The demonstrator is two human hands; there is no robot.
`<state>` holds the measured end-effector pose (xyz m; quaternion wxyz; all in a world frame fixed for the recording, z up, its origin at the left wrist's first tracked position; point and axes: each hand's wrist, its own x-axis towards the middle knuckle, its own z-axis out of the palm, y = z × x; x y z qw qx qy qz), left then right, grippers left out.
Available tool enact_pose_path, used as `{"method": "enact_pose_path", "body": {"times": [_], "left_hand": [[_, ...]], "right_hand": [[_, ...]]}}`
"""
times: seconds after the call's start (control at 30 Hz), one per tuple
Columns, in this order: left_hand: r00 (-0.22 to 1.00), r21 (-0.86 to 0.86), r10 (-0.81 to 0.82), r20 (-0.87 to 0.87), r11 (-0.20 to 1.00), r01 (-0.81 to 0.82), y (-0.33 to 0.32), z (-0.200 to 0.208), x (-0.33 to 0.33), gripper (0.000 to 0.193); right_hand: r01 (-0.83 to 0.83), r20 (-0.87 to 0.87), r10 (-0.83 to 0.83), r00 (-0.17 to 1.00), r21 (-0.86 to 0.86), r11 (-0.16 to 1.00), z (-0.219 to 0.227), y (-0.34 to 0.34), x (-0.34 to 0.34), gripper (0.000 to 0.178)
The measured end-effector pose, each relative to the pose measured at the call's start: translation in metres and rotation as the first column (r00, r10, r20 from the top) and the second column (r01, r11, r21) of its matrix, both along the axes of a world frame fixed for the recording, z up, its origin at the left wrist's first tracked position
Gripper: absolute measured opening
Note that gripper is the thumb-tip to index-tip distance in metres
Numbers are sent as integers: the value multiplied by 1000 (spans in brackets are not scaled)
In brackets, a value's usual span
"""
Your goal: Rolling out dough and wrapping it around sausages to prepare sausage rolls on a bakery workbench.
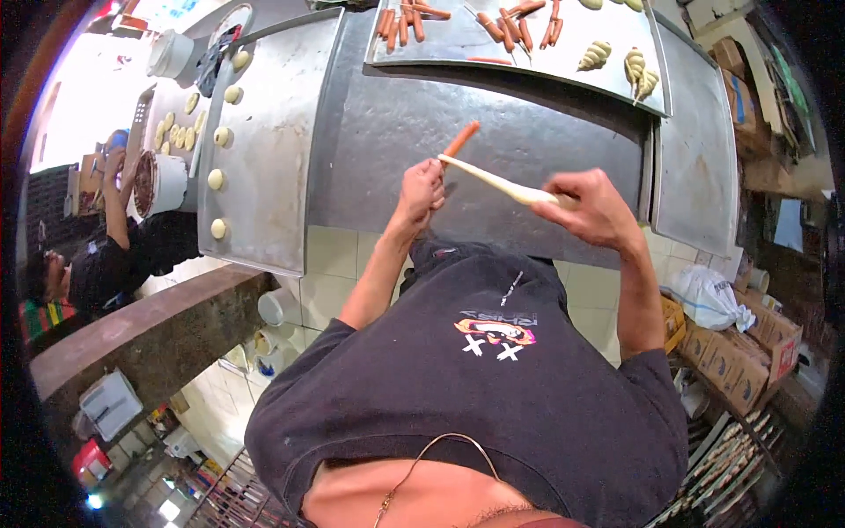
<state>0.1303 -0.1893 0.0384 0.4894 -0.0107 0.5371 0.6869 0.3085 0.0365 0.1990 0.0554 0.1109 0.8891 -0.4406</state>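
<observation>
My left hand (422, 195) is closed around the lower end of an orange-red sausage (461, 137), which tilts up and to the right. A long pale strip of dough (493, 180) stretches from the sausage, just above my left fingers, across to my right hand (591, 209). My right fingers are closed on the dough's thicker end, slightly blurred. Both hands are over the grey metal worktable (387, 114). Whether a stick runs through the sausage inside my left fist is hidden.
Beyond my hands, a metal tray (546, 69) bears several sausages (405, 25) and dough-wrapped pieces (595, 55). Another tray (264, 150) at the left holds several dough balls (222, 136). Another person's arm (114, 198) is near a white bucket (167, 180). Cardboard boxes (726, 356) stand at right.
</observation>
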Motion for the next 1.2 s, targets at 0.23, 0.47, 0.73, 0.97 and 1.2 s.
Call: {"method": "enact_pose_path", "body": {"times": [0.23,0.47,0.73,0.97,1.2], "left_hand": [[901,169,-417,116,903,396,10,107,52,28],[975,-46,-222,-13,974,221,7,41,29,24],[831,-32,-554,-51,832,553,3,61,56,26],[632,-328,-394,-668,917,225,7,61,31,25],[643,-69,-575,-506,770,635,1,93,50,19]], "right_hand": [[200,74,-220,973,208,957,-38,17,-8,31],[-80,213,111,971,-152,985,4,-12,-2,28],[-21,109,18,994,26,999,-28,-1,-12,29],[-7,179,75,981,-352,936,-32,-26,12,30],[139,110,-112,988,-280,950,-70,3,6,28]]}}
